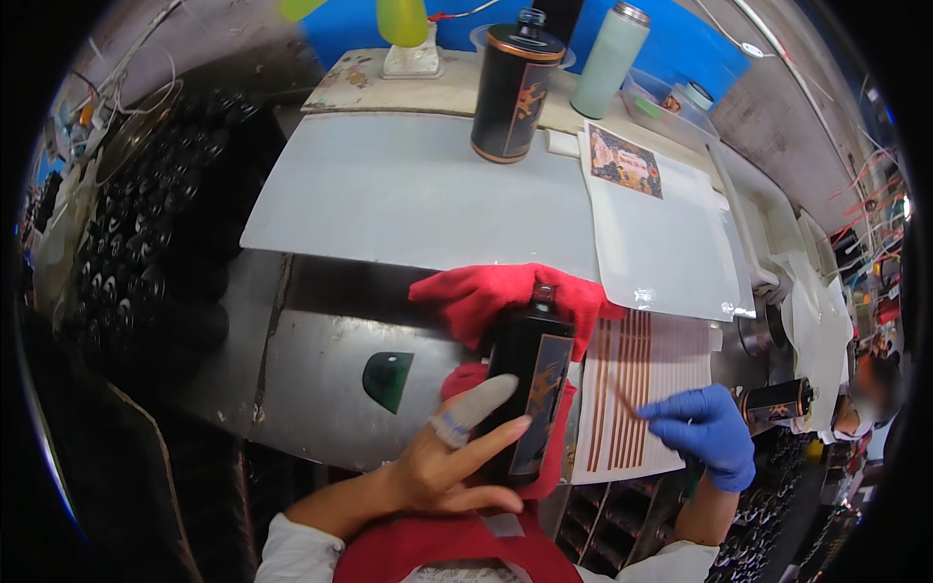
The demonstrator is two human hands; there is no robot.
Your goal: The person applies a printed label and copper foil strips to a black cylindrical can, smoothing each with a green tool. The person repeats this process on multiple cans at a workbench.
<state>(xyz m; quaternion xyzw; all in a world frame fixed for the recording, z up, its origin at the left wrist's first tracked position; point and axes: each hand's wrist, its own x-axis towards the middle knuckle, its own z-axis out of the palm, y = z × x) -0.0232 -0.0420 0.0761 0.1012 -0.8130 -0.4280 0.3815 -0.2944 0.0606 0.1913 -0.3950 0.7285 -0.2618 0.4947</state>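
A black bottle (530, 342) with a dark panel bearing orange figures lies slanted in front of me, its neck pointing away, on a red cloth (486, 296). Against its left side and panel rests my left hand (452, 447), fingers spread and a whitish finger cot (476, 403) on one of them. My blue-gloved right hand (708, 432) pinches one end of a thin brown strip (625, 400). Beneath that strip is a white backing sheet (687, 369) carrying several parallel brown strips. A dark green D-shaped scraper (389, 381) lies on the metal tabletop, left of the bottle.
Another black bottle (515, 97) with orange bands stands at the back beside a pale green flask (610, 63). A clear plastic box (666, 102) is further right. White sheets (661, 243) cover the raised board. Many dark bottles (155, 233) crowd the left; one bottle (777, 400) lies at right.
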